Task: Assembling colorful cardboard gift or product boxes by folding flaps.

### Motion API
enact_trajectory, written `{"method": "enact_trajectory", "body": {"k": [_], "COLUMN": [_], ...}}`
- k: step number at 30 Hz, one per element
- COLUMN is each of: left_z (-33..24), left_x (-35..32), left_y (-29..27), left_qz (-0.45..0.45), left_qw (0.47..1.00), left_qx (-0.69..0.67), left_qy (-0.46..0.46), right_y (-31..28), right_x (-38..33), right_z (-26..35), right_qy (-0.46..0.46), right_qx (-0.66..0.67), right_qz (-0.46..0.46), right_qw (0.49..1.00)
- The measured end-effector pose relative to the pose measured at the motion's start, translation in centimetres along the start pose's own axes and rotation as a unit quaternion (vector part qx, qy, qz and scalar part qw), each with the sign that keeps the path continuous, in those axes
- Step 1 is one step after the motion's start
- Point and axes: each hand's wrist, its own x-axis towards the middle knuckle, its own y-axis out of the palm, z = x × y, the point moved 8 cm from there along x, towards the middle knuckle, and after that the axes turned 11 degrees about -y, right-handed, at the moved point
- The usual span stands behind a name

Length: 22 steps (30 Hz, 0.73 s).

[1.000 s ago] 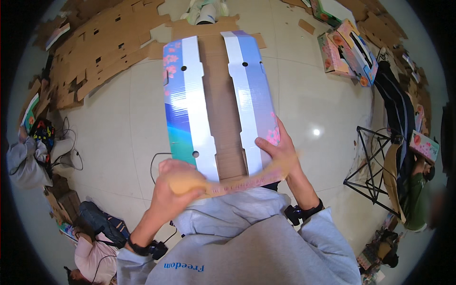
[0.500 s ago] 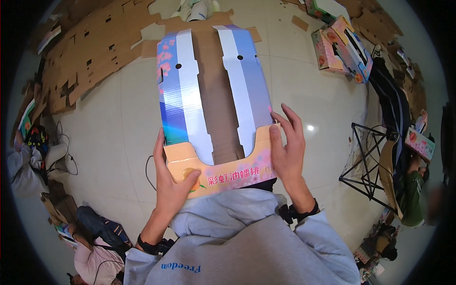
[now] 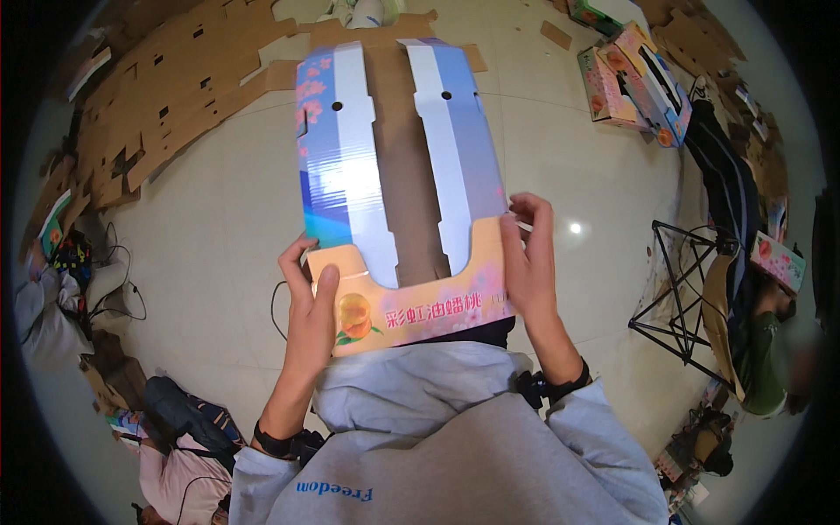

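Note:
A printed cardboard fruit box (image 3: 398,188) is held up in front of my chest, its long side panels blue, purple and white, its near end panel orange and pink with a peach picture. My left hand (image 3: 311,302) grips the near left corner, thumb on the end panel. My right hand (image 3: 529,254) holds the near right corner, fingers curled at the side panel's edge. The brown inside of the box shows between the two side panels.
Flat brown cardboard sheets (image 3: 166,87) lie piled on the tiled floor at the far left and top. Finished printed boxes (image 3: 630,79) stand at the upper right. A black metal stand (image 3: 691,289) is at my right, with a person (image 3: 770,350) beyond it. Another person (image 3: 52,297) sits at the left.
The box has swung up closer to my chest and its near end panel now faces me. Both hands shifted from under the end flap to the two near corners.

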Motion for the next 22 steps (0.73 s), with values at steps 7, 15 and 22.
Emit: {"method": "enact_trajectory", "body": {"k": [7,15,22], "left_z": [-0.1,0.2,-4.9], "left_x": [3.4,-3.1,5.9], "left_y": [0.0,-3.7,-3.8], "left_qz": [-0.058,-0.002,0.03], "left_qw": [0.989,0.991,0.981], "left_qx": [-0.092,0.08,0.184], "left_qy": [-0.097,-0.106,0.06], "right_y": [1.8,-1.6,1.6], "right_x": [1.6,-3.7,13.7], "right_z": [-2.0,-1.5,0.6], "right_qy": [0.097,0.187,-0.101], "right_qx": [0.138,0.119,-0.07], "right_qz": [0.067,0.241,0.204], "right_qw": [0.983,0.945,0.971]}}
